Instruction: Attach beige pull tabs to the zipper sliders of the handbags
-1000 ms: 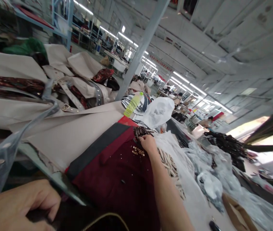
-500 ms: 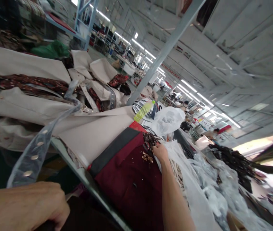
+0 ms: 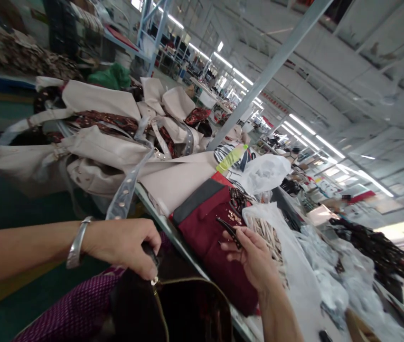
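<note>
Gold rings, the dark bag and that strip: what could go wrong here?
The gold rings lie loose on the maroon cloth; a bump might scatter them. The right hand holds the dark strip with just its fingers; it could slip. The open zipper on the dark bag is near the left hand and might nip a finger.

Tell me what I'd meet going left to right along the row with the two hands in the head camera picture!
Silver bracelet → left hand, pinching the edge of a dark zippered piece → right hand, holding a dark strip → crinkly clear plastic.
</note>
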Motion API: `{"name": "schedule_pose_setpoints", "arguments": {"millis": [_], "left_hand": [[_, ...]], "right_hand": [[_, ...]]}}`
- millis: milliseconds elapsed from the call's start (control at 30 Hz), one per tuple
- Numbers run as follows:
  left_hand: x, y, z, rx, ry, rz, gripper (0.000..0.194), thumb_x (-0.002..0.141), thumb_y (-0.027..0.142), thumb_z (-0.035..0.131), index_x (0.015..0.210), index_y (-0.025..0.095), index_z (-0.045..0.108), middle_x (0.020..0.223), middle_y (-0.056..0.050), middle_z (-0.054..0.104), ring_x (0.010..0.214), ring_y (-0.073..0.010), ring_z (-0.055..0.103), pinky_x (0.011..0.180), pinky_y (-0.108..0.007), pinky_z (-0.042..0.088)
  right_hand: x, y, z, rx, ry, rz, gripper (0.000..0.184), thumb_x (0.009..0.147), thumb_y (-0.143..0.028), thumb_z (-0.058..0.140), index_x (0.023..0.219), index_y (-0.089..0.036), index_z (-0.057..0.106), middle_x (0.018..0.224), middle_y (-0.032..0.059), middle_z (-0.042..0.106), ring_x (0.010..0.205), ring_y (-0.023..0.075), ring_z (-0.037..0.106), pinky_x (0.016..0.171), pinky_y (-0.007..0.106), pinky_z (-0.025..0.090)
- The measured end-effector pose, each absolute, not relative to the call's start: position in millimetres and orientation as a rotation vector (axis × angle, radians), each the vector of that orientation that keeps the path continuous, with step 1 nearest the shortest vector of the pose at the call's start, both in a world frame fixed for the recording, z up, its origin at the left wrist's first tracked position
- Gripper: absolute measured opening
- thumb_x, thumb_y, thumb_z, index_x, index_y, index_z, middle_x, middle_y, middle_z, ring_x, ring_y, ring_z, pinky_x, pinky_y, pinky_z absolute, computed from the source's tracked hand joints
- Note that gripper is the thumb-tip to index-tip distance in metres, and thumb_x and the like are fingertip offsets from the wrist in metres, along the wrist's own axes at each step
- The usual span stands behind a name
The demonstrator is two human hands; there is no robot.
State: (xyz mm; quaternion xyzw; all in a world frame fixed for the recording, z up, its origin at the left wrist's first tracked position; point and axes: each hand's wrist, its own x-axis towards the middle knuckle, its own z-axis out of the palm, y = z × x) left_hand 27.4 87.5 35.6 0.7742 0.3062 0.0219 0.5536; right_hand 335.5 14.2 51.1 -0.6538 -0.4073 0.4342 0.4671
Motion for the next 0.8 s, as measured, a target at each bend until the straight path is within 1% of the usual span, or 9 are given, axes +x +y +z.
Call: {"name": "schedule_pose_setpoints", "arguments": {"millis": [67, 133, 200, 267, 300, 400, 533, 667, 800], "left_hand": [[29.2, 85.3, 33.2, 1.804, 0.708, 0.026, 0.031, 0.064, 0.045, 0.072, 0.068, 0.016, 0.063, 0.055, 0.002, 0.052, 0.053, -0.0122, 0.045, 0.044, -0.017, 0.029], [31.8, 83.3, 33.1, 1.773, 0.701, 0.007, 0.036, 0.061, 0.049, 0.074, 0.068, 0.016, 0.062, 0.056, 0.002, 0.052, 0.055, -0.0126, 0.044, 0.045, -0.019, 0.028], [34.1, 81.6, 35.1, 1.745, 0.669, 0.004, 0.037, 0.062, 0.051, 0.072, 0.067, 0.015, 0.062, 0.057, 0.001, 0.051, 0.056, -0.0128, 0.043, 0.047, -0.02, 0.028], [35.5, 80.3, 38.3, 1.695, 0.624, 0.018, 0.039, 0.067, 0.054, 0.066, 0.066, 0.015, 0.062, 0.059, 0.001, 0.051, 0.059, -0.0133, 0.044, 0.05, -0.021, 0.032], [35.9, 79.7, 40.2, 1.677, 0.607, 0.032, 0.041, 0.07, 0.056, 0.062, 0.065, 0.015, 0.061, 0.062, 0.0, 0.051, 0.061, -0.0135, 0.045, 0.053, -0.022, 0.034], [36.3, 77.6, 46.0, 1.728, 0.61, 0.039, 0.052, 0.078, 0.064, 0.053, 0.059, 0.016, 0.054, 0.061, 0.0, 0.046, 0.061, -0.0126, 0.042, 0.055, -0.023, 0.034], [36.5, 74.9, 50.3, 1.887, 0.695, -0.07, 0.063, 0.076, 0.074, 0.057, 0.052, 0.017, 0.048, 0.051, 0.003, 0.033, 0.051, -0.0102, 0.032, 0.046, -0.025, 0.024], [36.7, 74.7, 48.8, 1.909, 0.746, -0.136, 0.055, 0.069, 0.069, 0.07, 0.056, 0.016, 0.058, 0.051, 0.003, 0.042, 0.052, -0.0115, 0.04, 0.045, -0.025, 0.028], [35.5, 77.2, 45.9, 1.879, 0.722, -0.131, 0.043, 0.068, 0.057, 0.072, 0.058, 0.016, 0.062, 0.052, 0.003, 0.045, 0.054, -0.0118, 0.041, 0.047, -0.025, 0.029]], "right_hand": [[317.4, -0.8, 48.4, -1.586, -0.985, 1.108, 0.06, 0.066, -0.067, 0.082, 0.096, -0.019, 0.06, 0.075, 0.0014, 0.068, 0.045, 0.0106, 0.057, 0.035, 0.017, 0.04], [303.8, -16.2, 46.0, -1.59, -1.08, 1.024, 0.055, 0.074, -0.066, 0.077, 0.098, -0.019, 0.061, 0.066, -0.0027, 0.062, 0.039, 0.0063, 0.046, 0.032, 0.015, 0.031], [294.6, -31.6, 46.2, -1.609, -1.345, 0.766, 0.039, 0.088, -0.057, 0.067, 0.1, -0.02, 0.065, 0.06, -0.0051, 0.056, 0.04, 0.0064, 0.045, 0.036, 0.015, 0.035], [288.2, -45.3, 50.2, -1.569, -1.711, 0.423, 0.019, 0.098, -0.039, 0.058, 0.103, -0.023, 0.067, 0.065, -0.0036, 0.06, 0.051, 0.0092, 0.057, 0.048, 0.016, 0.048], [285.2, -50.8, 53.2, -1.516, -1.882, 0.282, 0.014, 0.099, -0.031, 0.055, 0.105, -0.025, 0.067, 0.071, -0.0023, 0.065, 0.06, 0.0107, 0.064, 0.057, 0.017, 0.053], [275.5, -61.6, 63.2, -1.338, -2.223, 0.06, 0.021, 0.099, -0.016, 0.051, 0.112, -0.025, 0.064, 0.095, 0.0012, 0.073, 0.083, 0.0126, 0.072, 0.076, 0.016, 0.057], [262.9, -66.1, 71.7, -1.24, -2.355, -0.081, 0.023, 0.102, -0.015, 0.044, 0.111, -0.021, 0.065, 0.093, 0.0041, 0.074, 0.084, 0.0136, 0.074, 0.075, 0.016, 0.059], [260.3, -67.2, 74.7, -1.219, -2.446, -0.186, 0.028, 0.104, -0.015, 0.04, 0.112, -0.017, 0.067, 0.094, 0.006, 0.074, 0.085, 0.0127, 0.074, 0.075, 0.015, 0.059], [264.4, -68.3, 74.5, -1.16, -2.532, -0.287, 0.03, 0.102, -0.011, 0.04, 0.118, -0.014, 0.066, 0.098, 0.0066, 0.075, 0.089, 0.0115, 0.074, 0.077, 0.013, 0.058]]}}
